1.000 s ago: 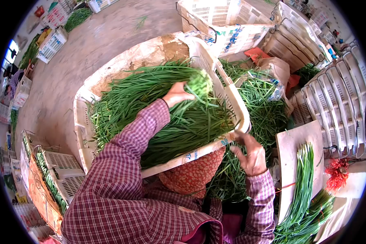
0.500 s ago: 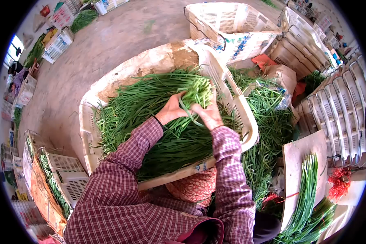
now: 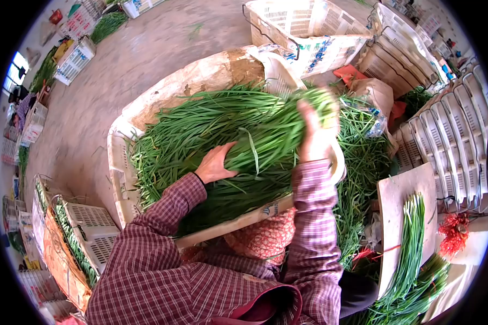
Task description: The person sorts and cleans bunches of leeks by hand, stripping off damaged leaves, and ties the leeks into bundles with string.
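Observation:
My right hand (image 3: 313, 135), smeared by motion, grips a bunch of garlic chives (image 3: 279, 132) near its pale cut ends, over the right rim of a white plastic crate (image 3: 115, 168). At the trailing leafy part of that bunch is my left hand (image 3: 216, 164), its thumb and fingers curved around the leaves; some fingertips are hidden. Loose garlic chives (image 3: 200, 116) fill the crate beneath both hands, lying mostly lengthwise. The crate rests across the lap, on a red patterned cloth (image 3: 265, 238).
More loose greens (image 3: 358, 157) are heaped right of the crate. A board (image 3: 390, 206) there carries a neat chive bundle (image 3: 409, 238), beside red ties (image 3: 453, 234). Stacked crates (image 3: 444, 141) stand at the right, a large crate (image 3: 314, 43) behind, another crate (image 3: 92, 222) at the left.
My right hand has carried the bunch to the right and swung its leaves out across the crate. My left hand has left the cut ends and moved down to the left, onto the leafy part.

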Demonstrator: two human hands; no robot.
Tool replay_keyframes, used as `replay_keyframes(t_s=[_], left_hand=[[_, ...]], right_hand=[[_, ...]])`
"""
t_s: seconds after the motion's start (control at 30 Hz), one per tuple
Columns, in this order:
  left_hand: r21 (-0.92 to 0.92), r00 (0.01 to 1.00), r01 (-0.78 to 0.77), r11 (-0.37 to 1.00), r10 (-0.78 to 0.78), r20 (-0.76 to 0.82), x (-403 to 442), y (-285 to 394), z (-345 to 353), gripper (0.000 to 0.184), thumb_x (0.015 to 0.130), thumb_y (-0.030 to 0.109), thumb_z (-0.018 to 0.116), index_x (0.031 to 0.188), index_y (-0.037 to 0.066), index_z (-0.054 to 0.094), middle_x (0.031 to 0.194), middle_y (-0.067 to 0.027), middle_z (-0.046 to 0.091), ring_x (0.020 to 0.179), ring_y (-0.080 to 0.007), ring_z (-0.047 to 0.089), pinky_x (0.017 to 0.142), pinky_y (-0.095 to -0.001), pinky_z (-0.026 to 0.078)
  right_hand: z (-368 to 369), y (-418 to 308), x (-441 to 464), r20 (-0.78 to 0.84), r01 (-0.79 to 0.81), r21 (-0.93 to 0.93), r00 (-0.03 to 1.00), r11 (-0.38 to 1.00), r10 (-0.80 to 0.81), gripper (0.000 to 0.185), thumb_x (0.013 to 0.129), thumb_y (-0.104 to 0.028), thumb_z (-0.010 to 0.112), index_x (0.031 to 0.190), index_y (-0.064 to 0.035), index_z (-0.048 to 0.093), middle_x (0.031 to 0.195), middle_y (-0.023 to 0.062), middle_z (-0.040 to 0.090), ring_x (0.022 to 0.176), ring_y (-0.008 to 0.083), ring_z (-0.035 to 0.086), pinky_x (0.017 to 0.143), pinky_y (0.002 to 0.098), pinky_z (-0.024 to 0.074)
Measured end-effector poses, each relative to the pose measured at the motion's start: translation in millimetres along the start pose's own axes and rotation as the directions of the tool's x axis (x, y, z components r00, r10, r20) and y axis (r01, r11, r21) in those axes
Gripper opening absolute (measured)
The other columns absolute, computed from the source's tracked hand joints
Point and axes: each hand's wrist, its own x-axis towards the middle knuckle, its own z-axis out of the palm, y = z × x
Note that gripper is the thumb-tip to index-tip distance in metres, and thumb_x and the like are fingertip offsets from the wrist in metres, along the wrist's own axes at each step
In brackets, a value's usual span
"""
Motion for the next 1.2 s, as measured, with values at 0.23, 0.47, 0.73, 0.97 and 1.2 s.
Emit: replay_keyframes(t_s=[0.23,0.47,0.73,0.97,1.2], left_hand=[[-0.051,0.981,-0.195,0.979,0.196,0.004,4.0,-63.3,21.2,0.072,0.079,0.035,0.073,0.134,0.000,0.044,0.128,-0.0236,0.051,0.119,-0.0352,0.048,0.102,-0.0405,0.038],[0.195,0.940,-0.188,0.963,0.118,0.320,-1.0,18.3,-105.7,0.083,0.073,0.036,0.078,0.137,-0.002,0.042,0.137,-0.0216,0.046,0.129,-0.0320,0.042,0.110,-0.0392,0.032],[-0.768,0.563,-0.446,0.459,0.811,0.158,-26.0,254.8,-72.8,0.081,0.080,0.044,0.070,0.140,0.000,0.037,0.137,-0.0189,0.048,0.129,-0.0282,0.043,0.109,-0.0414,0.032],[-0.782,0.222,0.370,0.502,0.769,0.599,-111.0,271.5,76.5,0.077,0.080,0.038,0.067,0.139,0.000,0.036,0.132,-0.0177,0.050,0.119,-0.0262,0.051,0.103,-0.0406,0.038],[-0.652,0.407,0.611,0.448,0.529,0.745,-184.4,251.5,83.4,0.061,0.072,0.007,0.069,0.128,0.000,0.046,0.111,-0.0208,0.060,0.093,-0.0301,0.065,0.088,-0.0456,0.052]], right_hand=[[-118.3,-217.8,54.9,-0.130,0.290,0.152,0.954,0.945,-0.271,0.045,0.087,-0.032,0.060,0.118,0.0004,0.058,0.114,0.0145,0.062,0.107,0.0267,0.058,0.099,0.0430,0.0420],[-237.4,-289.4,-1.5,-0.186,0.207,-0.024,0.960,0.978,-0.208,0.044,0.089,-0.028,0.059,0.124,-0.0014,0.054,0.112,0.0132,0.062,0.101,0.0235,0.060,0.091,0.0380,0.0490],[-181.0,-275.8,-109.9,0.003,0.021,0.200,1.000,0.980,-0.022,0.057,0.082,-0.019,0.066,0.134,-0.0080,0.044,0.097,0.0102,0.061,0.080,0.0232,0.063,0.076,0.0377,0.0544],[-197.2,-238.2,-147.0,0.019,-0.021,0.528,1.000,0.849,0.013,0.054,0.079,-0.002,0.066,0.130,-0.0036,0.047,0.101,0.0043,0.058,0.088,0.0155,0.061,0.077,0.0286,0.0534],[-198.9,-227.4,-155.5,-0.084,-0.065,0.368,0.991,0.928,0.103,0.043,0.084,-0.005,0.066,0.125,-0.0020,0.054,0.112,0.0028,0.061,0.101,0.0118,0.057,0.088,0.0270,0.0461]])
